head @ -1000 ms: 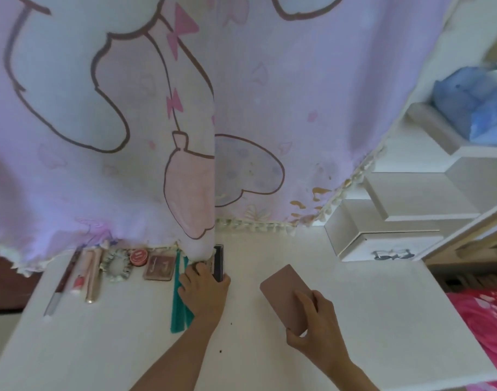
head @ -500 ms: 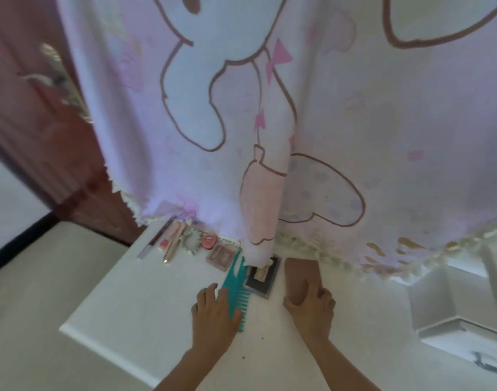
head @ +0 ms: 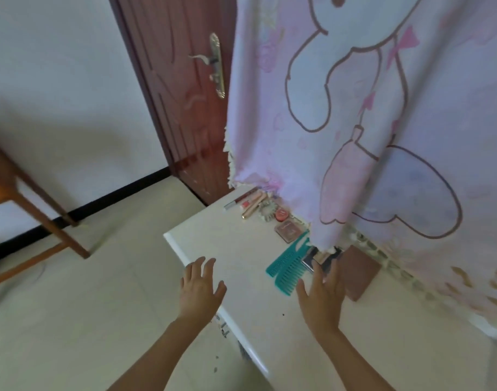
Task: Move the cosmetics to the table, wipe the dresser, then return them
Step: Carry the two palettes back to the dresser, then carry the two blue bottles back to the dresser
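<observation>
Looking down thru the head cam, I see both hands empty. The left hand (head: pixel 200 289) is spread wide with straight fingers and hangs over the near-left edge of the white dresser top (head: pixel 236 255). I can't tell whether it touches the surface. The right hand (head: pixel 322 294) is also spread flat, palm down, gripping nothing. Its fingertips reach the dark mirrored compact (head: pixel 312 259), and the hand sits just right of the teal combs (head: pixel 287 258).

The cosmetics are on the dresser, lined up along the back and partly tucked under the hem of a pink cartoon-print cloth (head: pixel 368 108) that hangs over them. From the far-left end:
- a slim liner pencil (head: pixel 237 201)
- two pinkish tubes (head: pixel 251 206)
- a pale scrunchie (head: pixel 266 209)
- a small red round tin (head: pixel 281 214)
- a pink blush palette (head: pixel 289 229)
- the two combs, lying side by side at an angle
- the dark compact, its far end hidden by the cloth
- a flat brown case (head: pixel 358 273), just right of my right hand

The items sit close together, and some may touch, but it's too blurry to be sure.

Past the dresser's left end is a dark red door (head: pixel 185 108) with a metal lever handle (head: pixel 215 63), and pale floor tiles (head: pixel 114 320) below. At far left stands a wooden furniture leg (head: pixel 45 211), well apart from the dresser.
</observation>
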### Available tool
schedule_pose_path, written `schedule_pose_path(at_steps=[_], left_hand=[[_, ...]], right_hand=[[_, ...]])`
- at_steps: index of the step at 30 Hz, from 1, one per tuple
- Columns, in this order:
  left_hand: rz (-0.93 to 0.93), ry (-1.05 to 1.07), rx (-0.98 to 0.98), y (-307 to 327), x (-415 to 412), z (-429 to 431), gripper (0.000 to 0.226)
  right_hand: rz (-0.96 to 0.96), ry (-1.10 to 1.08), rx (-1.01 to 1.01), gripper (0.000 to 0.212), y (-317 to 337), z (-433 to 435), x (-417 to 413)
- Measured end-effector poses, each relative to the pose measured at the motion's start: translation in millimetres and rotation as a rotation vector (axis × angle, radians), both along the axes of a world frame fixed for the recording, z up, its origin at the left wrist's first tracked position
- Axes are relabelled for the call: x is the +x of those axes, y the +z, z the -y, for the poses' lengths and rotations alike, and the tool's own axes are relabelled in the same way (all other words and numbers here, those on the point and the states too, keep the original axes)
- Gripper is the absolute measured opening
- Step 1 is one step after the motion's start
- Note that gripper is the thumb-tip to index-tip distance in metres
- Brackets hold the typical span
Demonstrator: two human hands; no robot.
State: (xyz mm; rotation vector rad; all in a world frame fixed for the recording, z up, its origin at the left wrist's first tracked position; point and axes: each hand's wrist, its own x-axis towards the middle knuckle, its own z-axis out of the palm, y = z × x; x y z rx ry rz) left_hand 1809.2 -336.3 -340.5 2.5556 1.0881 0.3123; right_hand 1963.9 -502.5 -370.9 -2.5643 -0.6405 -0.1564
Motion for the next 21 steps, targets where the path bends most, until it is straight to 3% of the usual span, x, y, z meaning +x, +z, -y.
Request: schedule_pose_path(at_steps=[8, 12, 21], left_hand=[[0.160, 0.309, 0.090, 55, -131, -66, 0.057], [0.168, 0.456, 0.163, 89, -250, -113, 0.055], [0.243, 0.694, 0.380, 171, -454, -172, 0.055]], right_hand=[[0.203, 0.455, 0.113, 0.060, 55, -117, -93], [0.270, 0.681, 0.195, 0.071, 91, -197, -184], [0.531, 1.095, 0.314, 0.064, 180, -334, -388]])
